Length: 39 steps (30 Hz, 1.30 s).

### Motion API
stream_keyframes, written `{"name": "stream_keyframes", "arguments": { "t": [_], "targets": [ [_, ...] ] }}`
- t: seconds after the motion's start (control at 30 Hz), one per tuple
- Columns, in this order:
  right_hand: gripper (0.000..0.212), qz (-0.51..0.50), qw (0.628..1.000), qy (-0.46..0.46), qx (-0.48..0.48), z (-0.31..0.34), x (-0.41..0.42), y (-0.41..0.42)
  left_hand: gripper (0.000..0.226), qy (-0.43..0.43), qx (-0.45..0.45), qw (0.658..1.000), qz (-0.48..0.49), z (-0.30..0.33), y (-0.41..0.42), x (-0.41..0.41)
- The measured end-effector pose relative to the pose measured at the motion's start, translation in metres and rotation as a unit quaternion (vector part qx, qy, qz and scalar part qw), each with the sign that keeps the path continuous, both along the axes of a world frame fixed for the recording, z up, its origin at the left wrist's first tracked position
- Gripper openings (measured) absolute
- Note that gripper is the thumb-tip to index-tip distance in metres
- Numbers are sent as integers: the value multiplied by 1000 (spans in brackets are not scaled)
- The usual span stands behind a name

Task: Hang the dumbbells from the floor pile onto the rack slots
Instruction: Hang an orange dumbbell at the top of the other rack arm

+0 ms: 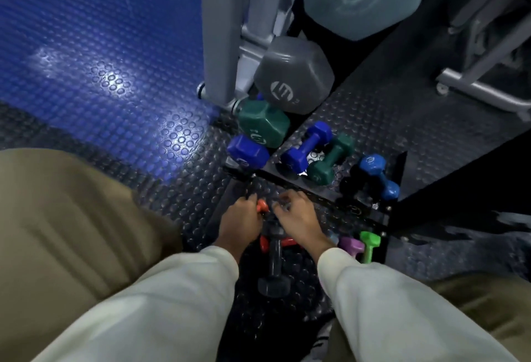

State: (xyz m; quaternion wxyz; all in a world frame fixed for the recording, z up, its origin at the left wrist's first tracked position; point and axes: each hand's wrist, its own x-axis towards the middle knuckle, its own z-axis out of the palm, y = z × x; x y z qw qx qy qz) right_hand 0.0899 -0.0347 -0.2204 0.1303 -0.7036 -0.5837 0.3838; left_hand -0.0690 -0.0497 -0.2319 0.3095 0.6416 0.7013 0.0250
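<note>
Sleeves (178, 298) frame a dark dumbbell (274, 264) lying on the floor (86, 60) pile. Beyond it, the left hand (240, 225) grips an orange dumbbell (262, 207) (picking-up step, apparently); the right hand (298, 218) hovers curled, its grasp unclear. Next: lift it to a free slot on the rack (370, 212).

A blue studded rubber floor (94, 54) glares under overhead light, left of a grey machine frame (221, 31); black studded matting (402, 120) lies to its right.
</note>
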Motion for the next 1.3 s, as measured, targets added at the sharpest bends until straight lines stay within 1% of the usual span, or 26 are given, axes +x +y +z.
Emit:
{"name": "stream_keyframes", "arguments": {
  "t": [0.1,0.2,0.33,0.4,0.5,0.63,0.73,0.83,0.87,0.93,1.03,1.07,1.13,1.2,1.3],
  "targets": [
    [28,1,1000,-6,-14,-13,-11,14,27,-7,-31,999,19,-15,-2,-4],
    [29,26,999,-30,-31,-29,-17,28,32,-6,-70,997,46,-29,-1,-10],
    [40,56,994,-49,-80,-43,-23,43,37,8,-144,986,86,-47,-1,-17],
    [40,82,989,-63,-106,-51,-26,47,43,-11,-180,978,101,-56,1,-16],
    [36,116,981,-58,-144,-62,-32,50,44,-66,-222,964,130,-68,5,-15],
    [48,152,962,-51,-220,-76,-43,53,44,-114,-260,941,184,-82,11,-18],
    [44,149,955,-44,-253,-94,-46,53,40,-115,-261,934,216,-86,17,-21],
    [29,122,962,-20,-245,-94,-49,54,34,-111,-253,934,225,-89,17,-25],
    [27,119,963,-25,-241,-92,-48,56,31,-108,-249,936,225,-88,17,-25],
    [30,114,968,-42,-221,-88,-47,62,28,-108,-230,940,229,-84,20,-23],
    [42,90,978,-48,-182,-74,-45,70,26,-118,-200,944,235,-64,29,-16],
    [42,80,980,-51,-172,-70,-43,71,27,-125,-191,945,233,-58,31,-13],
    [33,61,985,-54,-151,-57,-35,73,32,-144,-174,946,231,-47,34,-6],
    [25,29,989,-53,-136,-36,-22,71,39,-153,-157,952,213,-31,38,2],
    [38,-18,992,-60,-111,-2,2,64,42,-146,-123,972,136,-3,46,15]
  ]
}}
